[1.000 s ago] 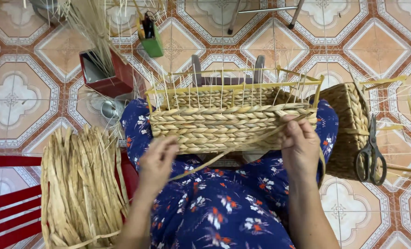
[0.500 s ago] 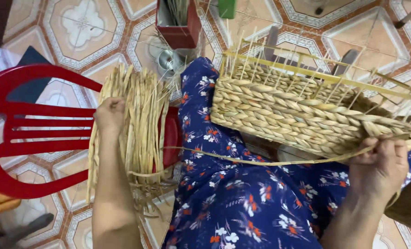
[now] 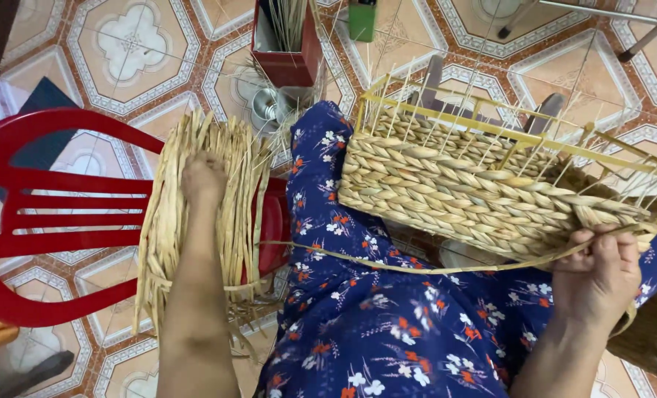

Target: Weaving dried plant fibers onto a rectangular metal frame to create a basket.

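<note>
Left hand (image 3: 203,177) has sunk deeper into the straw bundle (image 3: 229,199).
Its grip is hidden; right hand (image 3: 598,269) pinches a strand (image 3: 417,262) under the woven basket (image 3: 461,195).

Both forearms are bare, with no sleeves, watch, bracelet or rings in view. The left hand (image 3: 203,177) sits left of centre in the frame, the right hand (image 3: 598,273) at the lower right. The lap wears a dark blue garment (image 3: 387,324) printed with small white and orange-red flowers and thin pale stems.
</note>
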